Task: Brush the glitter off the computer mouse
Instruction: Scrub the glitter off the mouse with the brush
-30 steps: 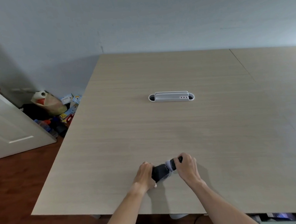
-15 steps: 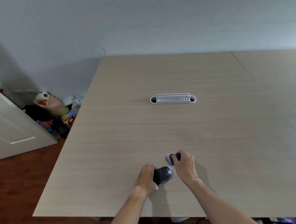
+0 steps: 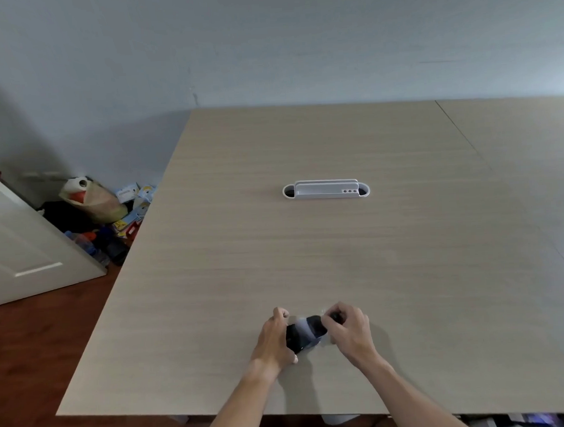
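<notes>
A black computer mouse (image 3: 301,338) rests on the light wooden table (image 3: 343,259) near its front edge. My left hand (image 3: 274,336) grips the mouse from its left side. My right hand (image 3: 349,331) is shut on a small brush with a dark handle (image 3: 336,316). Its pale bristles (image 3: 303,328) are blurred and lie across the top of the mouse. Fingers hide much of the brush handle. No glitter can be made out at this size.
A white cable grommet with slots (image 3: 326,189) sits in the middle of the table. Left of the table, on the floor, lie a bag and assorted clutter (image 3: 99,211) beside a white door (image 3: 19,252). A seam (image 3: 460,133) joins a second tabletop at the right.
The brush bristles moved from beyond the mouse's far right end back onto its top. My right hand shifted slightly left and toward me; the left hand kept its grip.
</notes>
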The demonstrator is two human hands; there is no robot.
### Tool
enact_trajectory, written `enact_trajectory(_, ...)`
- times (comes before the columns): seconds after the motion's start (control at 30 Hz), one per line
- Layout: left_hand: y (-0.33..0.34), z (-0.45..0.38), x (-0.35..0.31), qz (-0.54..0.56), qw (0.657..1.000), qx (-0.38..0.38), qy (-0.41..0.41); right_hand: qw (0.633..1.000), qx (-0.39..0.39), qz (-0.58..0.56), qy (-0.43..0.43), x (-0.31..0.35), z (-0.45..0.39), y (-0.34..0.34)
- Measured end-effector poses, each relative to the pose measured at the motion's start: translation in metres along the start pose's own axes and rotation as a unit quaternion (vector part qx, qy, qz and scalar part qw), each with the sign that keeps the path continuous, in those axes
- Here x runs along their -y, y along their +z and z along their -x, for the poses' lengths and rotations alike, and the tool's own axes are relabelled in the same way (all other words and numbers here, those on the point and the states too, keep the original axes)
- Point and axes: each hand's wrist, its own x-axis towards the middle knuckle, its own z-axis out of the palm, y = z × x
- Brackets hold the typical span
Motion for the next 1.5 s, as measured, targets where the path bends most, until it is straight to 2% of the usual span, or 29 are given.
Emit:
enact_trajectory(0.1,0.001,0.001,0.002,-0.002,1.0,-0.008,0.008,0.999,0.039,0.012,-0.007,-0.017,0.014,-0.001)
enact_trajectory(0.3,0.001,0.0,0.002,0.001,1.0,0.001,0.004,0.995,-0.076,0.058,-0.021,-0.028,0.026,-0.004)
enact_trajectory(0.47,-0.001,0.001,0.0,0.0,1.0,0.003,-0.005,0.995,-0.001,0.076,-0.07,-0.02,0.025,0.006)
enact_trajectory(0.63,-0.003,0.004,0.0,0.029,0.999,0.008,-0.014,0.994,-0.082,0.06,-0.039,0.009,0.004,0.01)
enact_trajectory(0.73,-0.001,0.006,0.001,0.034,0.999,0.003,0.001,0.997,-0.027,0.067,-0.041,0.031,-0.009,0.015)
enact_trajectory(0.87,0.0,0.007,0.001,0.02,1.0,-0.011,0.0,0.992,0.075,0.103,0.02,0.047,-0.026,0.024)
enact_trajectory(0.93,0.001,0.008,-0.001,0.016,1.0,-0.01,-0.01,0.989,0.074,0.124,0.037,0.051,-0.034,0.025)
enact_trajectory(1.07,0.0,0.01,-0.003,0.014,1.0,-0.005,-0.026,0.989,0.041,0.14,0.019,0.063,-0.045,0.03)
enact_trajectory(1.23,0.0,0.008,-0.001,0.016,1.0,-0.01,-0.019,0.978,0.151,0.129,0.064,0.068,-0.043,0.035)
enact_trajectory(1.3,0.0,0.009,0.0,0.01,1.0,-0.012,-0.017,0.977,0.132,0.162,0.054,0.063,-0.045,0.032)
enact_trajectory(1.37,0.001,0.008,0.001,0.008,1.0,-0.013,-0.014,0.977,0.079,0.194,0.038,0.057,-0.049,0.026)
enact_trajectory(1.5,0.001,0.005,0.005,0.003,1.0,-0.005,-0.004,0.989,0.014,0.149,0.003,0.05,-0.045,0.01)
